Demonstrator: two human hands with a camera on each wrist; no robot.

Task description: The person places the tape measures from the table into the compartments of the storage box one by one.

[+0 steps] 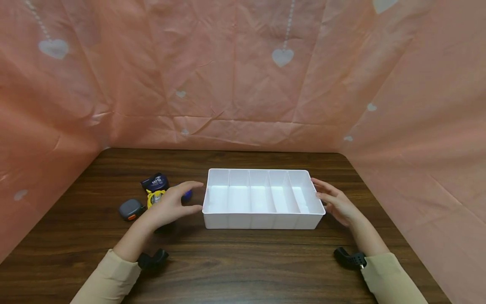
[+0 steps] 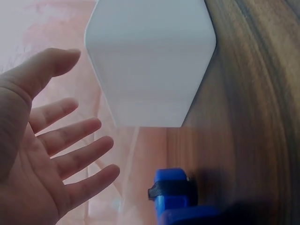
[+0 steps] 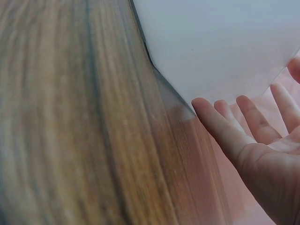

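A white plastic tray (image 1: 262,221) with several narrow compartments sits on the dark wooden table (image 1: 243,270); its compartments look bare. My left hand (image 1: 175,202) hovers open just left of the tray's end wall (image 2: 150,61), fingers spread, a small gap between them. My right hand (image 1: 334,202) is open at the tray's right end (image 3: 220,42), fingertips near or against the wall. Beside the left hand lie tape measures: a dark blue one (image 1: 155,182), a yellow one (image 1: 155,196), a grey one with orange (image 1: 130,209) and a blue one (image 2: 173,194).
Pink sheeting with white hearts (image 1: 282,56) encloses the table at the back and on both sides. Bare wood stretches in front of the tray toward me. Black wrist-camera mounts (image 1: 349,258) sit at both cuffs.
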